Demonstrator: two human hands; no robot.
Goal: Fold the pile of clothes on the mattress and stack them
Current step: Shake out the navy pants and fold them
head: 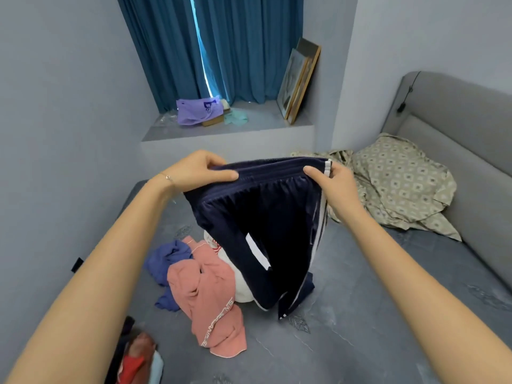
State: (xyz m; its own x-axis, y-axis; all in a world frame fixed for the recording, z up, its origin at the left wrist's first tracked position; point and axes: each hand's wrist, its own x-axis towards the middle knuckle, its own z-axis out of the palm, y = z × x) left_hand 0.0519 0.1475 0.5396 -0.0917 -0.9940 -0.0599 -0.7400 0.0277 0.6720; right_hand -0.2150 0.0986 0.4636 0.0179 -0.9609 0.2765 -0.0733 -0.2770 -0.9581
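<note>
Navy track pants (266, 217) with white side stripes hang in the air above the grey mattress (360, 314). My left hand (199, 170) pinches the left end of their waistband and my right hand (335, 184) pinches the right end by the stripes. The legs droop down and touch the pile below. That pile holds a pink garment (210, 297) with white lettering, a blue garment (166, 259) to its left and a white one (241, 286) partly hidden behind the pants.
Red, dark and light blue clothes (135, 356) lie at the bottom left edge. A patterned beige pillow and sheet (399, 187) sit by the grey headboard (465, 128) at right. A window ledge (227, 128) with a purple bag and leaning frames lies beyond the mattress.
</note>
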